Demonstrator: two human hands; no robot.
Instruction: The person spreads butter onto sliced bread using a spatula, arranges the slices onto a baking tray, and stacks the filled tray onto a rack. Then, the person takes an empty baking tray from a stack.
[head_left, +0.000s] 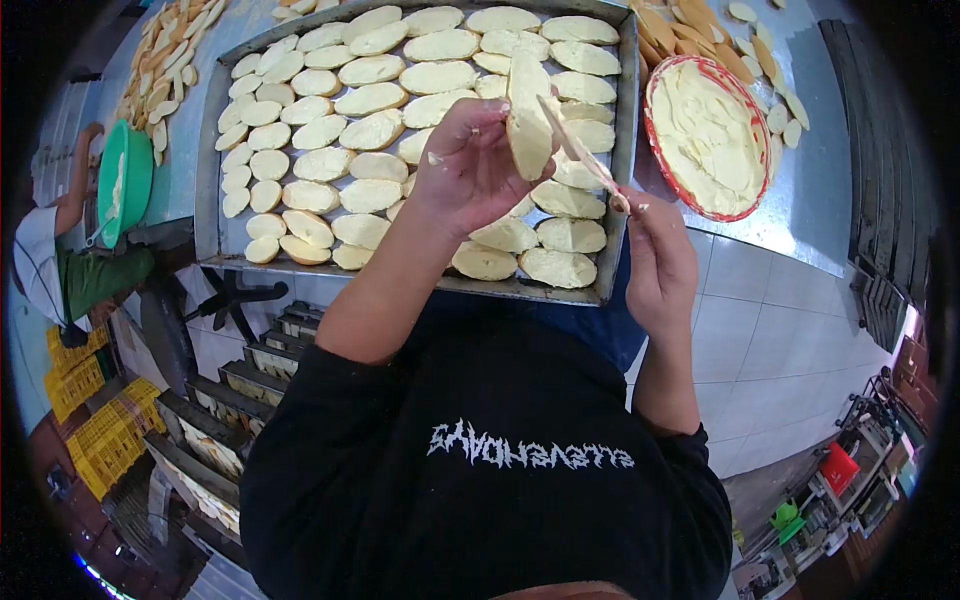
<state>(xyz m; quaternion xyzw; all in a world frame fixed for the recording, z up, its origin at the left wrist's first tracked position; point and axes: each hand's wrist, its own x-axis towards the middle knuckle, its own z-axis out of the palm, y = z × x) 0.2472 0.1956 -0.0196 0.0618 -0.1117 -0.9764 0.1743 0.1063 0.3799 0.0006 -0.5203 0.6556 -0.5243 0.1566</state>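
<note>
In the head view my left hand [478, 168] holds up an oval bread slice [528, 115] whose face is coated with pale cream. My right hand [655, 255] grips a spreading knife [585, 155] smeared with cream, its blade along the slice's right edge. Beneath both hands lies a large metal tray [420, 284], filled with rows of cream-coated oval slices. To the right of the tray stands a red-rimmed bowl [748, 95] of thick pale cream.
Plain bread slices are heaped at the upper right [690, 30] and upper left [170, 70] of the metal table. Another person [60, 225] is at the left beside a green basin [130, 185]. Stacked trays [215, 420] and yellow crates [110, 430] stand at the lower left.
</note>
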